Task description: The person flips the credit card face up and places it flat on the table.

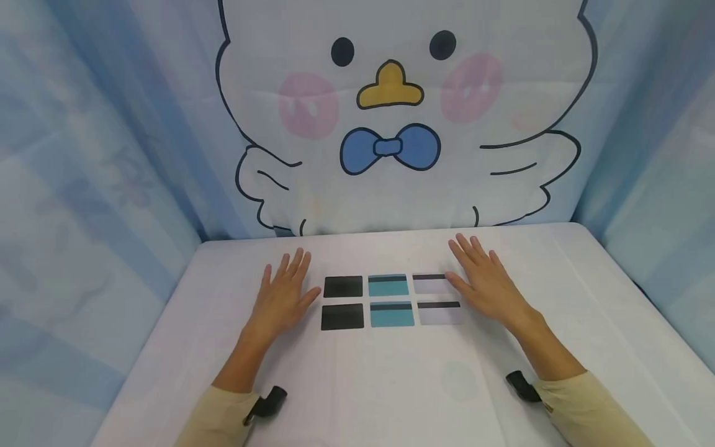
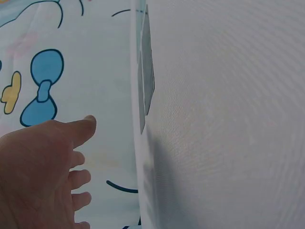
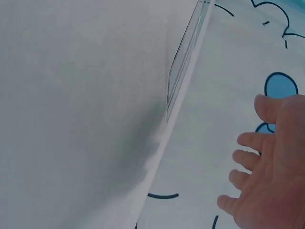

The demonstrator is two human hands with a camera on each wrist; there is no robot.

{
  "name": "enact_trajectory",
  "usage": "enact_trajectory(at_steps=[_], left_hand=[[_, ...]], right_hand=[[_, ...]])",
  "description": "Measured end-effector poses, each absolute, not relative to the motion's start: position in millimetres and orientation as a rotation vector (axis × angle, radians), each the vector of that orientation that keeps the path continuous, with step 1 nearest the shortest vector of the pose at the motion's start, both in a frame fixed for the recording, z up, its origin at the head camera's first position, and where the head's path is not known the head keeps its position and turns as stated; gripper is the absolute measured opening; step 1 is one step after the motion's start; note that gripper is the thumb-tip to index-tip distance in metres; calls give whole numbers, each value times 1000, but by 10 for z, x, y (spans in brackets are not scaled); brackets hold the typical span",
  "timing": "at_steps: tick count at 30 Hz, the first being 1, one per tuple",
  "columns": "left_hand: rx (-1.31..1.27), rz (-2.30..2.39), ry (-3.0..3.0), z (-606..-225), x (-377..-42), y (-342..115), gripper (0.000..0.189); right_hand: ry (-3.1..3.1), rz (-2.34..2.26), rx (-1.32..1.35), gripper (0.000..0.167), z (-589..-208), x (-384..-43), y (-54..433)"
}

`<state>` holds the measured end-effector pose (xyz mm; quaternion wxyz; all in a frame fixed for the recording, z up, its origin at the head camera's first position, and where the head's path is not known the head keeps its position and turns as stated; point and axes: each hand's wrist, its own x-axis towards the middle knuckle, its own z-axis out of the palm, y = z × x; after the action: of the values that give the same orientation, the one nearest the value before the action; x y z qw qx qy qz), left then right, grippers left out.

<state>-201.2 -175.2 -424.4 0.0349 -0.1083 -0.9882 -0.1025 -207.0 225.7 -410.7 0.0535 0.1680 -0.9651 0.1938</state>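
Note:
Flat cards lie in two rows of three on the white table. On the left are black cards, an upper one (image 1: 343, 287) and a lower one (image 1: 342, 316). Teal cards with a dark stripe, upper (image 1: 388, 285) and lower (image 1: 392, 315), fill the middle. To the right are pale lavender striped cards, upper (image 1: 429, 285) and lower (image 1: 439, 314). My left hand (image 1: 285, 299) is spread beside the black cards, thumb toward them, holding nothing. My right hand (image 1: 488, 285), also spread and holding nothing, overlaps the upper pale card's right end in the head view.
The white table (image 1: 391, 385) ends at the back against a curtain (image 1: 391, 198) printed with a white cartoon bird. Blue patterned curtains (image 1: 84, 217) hang at both sides. Each sleeve carries a small black wrist camera (image 1: 270, 402).

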Motion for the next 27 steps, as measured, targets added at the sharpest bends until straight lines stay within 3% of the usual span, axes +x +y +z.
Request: enact_trajectory(at_steps=[27], left_hand=[[-381, -364, -3079, -4187, -2315, -1504, 78]], right_hand=[[-2860, 675, 689, 73, -4089, -2360, 1363]])
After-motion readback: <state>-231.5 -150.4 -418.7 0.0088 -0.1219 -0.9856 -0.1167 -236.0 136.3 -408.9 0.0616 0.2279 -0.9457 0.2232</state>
